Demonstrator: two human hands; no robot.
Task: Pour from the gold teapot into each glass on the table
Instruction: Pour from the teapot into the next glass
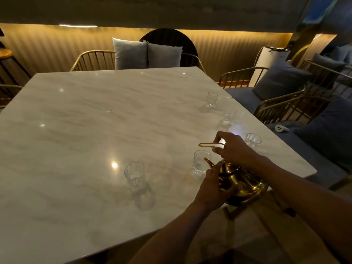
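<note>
The gold teapot (245,184) hangs tilted over the table's near right edge, its spout at the rim of a glass (200,162) with a little liquid in it. My right hand (236,149) grips the thin gold handle from above. My left hand (213,189) is pressed against the pot's body and lid. Several more clear glasses stand on the marble table (76,130): one at the near middle (134,174), one behind my right hand (253,140), and two farther back on the right (229,114), (211,99).
Gold wire-frame chairs with grey cushions (146,53) line the far side. Blue-cushioned benches (282,79) run along the right, with a small white device (281,128) lying on one. The table's right edge is close to the teapot.
</note>
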